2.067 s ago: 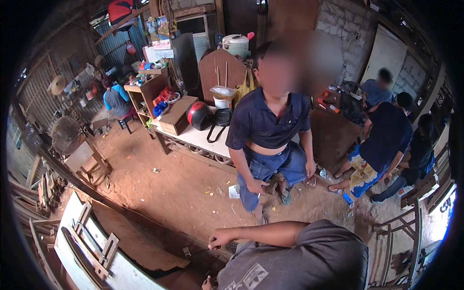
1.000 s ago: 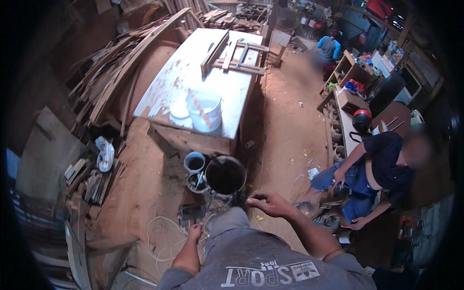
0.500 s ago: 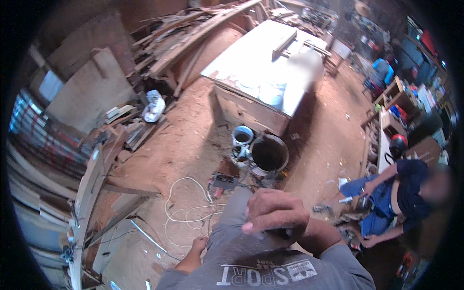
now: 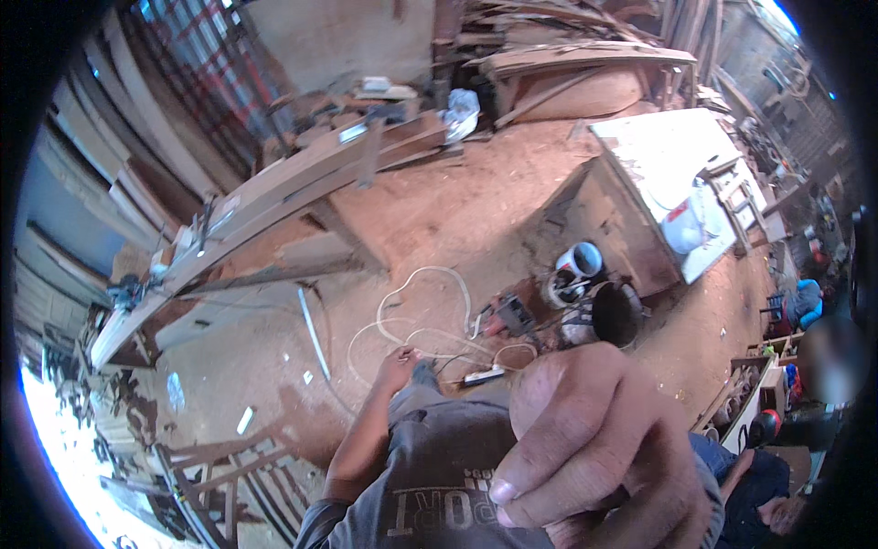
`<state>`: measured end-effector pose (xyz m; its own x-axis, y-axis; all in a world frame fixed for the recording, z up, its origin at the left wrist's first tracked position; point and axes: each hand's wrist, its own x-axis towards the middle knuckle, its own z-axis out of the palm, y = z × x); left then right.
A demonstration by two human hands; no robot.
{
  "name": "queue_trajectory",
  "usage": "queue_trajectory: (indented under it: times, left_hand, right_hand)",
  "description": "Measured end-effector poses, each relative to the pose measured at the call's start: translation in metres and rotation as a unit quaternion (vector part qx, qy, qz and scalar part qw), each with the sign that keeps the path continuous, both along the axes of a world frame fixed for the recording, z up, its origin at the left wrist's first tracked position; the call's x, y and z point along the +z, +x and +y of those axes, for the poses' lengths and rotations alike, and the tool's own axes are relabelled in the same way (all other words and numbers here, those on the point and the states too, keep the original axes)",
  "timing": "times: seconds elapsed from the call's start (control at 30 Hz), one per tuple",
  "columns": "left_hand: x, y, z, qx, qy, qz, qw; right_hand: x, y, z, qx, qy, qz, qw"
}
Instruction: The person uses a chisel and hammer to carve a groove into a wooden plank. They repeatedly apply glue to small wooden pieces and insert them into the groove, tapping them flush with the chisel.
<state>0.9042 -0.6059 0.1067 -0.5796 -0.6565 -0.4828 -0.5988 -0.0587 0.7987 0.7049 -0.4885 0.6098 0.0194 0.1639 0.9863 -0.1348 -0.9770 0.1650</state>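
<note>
My right hand (image 4: 594, 439) is raised large and close in front of my grey shirt (image 4: 439, 467), its fingers curled in toward the thumb. Whatever lies within those fingers, if anything, is hidden. Lower down, my left hand (image 4: 399, 368) hangs beside my leg, fingers loosely bent, and nothing shows in it. On the ground beyond it lie a pale looped cable (image 4: 422, 273), a power strip (image 4: 483, 376) and a red and dark power tool or device (image 4: 508, 316). Neither hand touches these.
A long wooden workbench (image 4: 274, 197) runs along the left. Ahead right stand a white-topped table (image 4: 640, 146), a white bucket (image 4: 582, 261) and a dark round drum (image 4: 615, 316). Stacked boards (image 4: 558, 27) lie behind. A seated person (image 4: 759, 494) is at the lower right, another (image 4: 805, 302) farther off.
The view has swung left, so the table, buckets and seated person now sit farther right and more of the workbench shows. My right hand has come nearer the camera.
</note>
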Motion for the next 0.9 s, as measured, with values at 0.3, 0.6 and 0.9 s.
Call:
queue_trajectory:
  times: [0.3,0.6,0.9]
  left_hand:
    - [-0.077,0.292,-0.054,0.193,0.053,-0.226,0.953]
    - [-0.072,0.279,-0.048,0.375,0.137,-0.109,0.910]
    - [0.155,0.140,-0.342,0.405,-0.203,0.030,0.891]
  right_hand:
    - [0.006,0.065,-0.146,0.113,0.014,-0.086,0.990]
    - [-0.063,0.032,-0.267,0.039,0.456,-0.025,0.889]
    - [-0.179,-0.047,-0.387,-0.355,0.693,0.061,0.624]
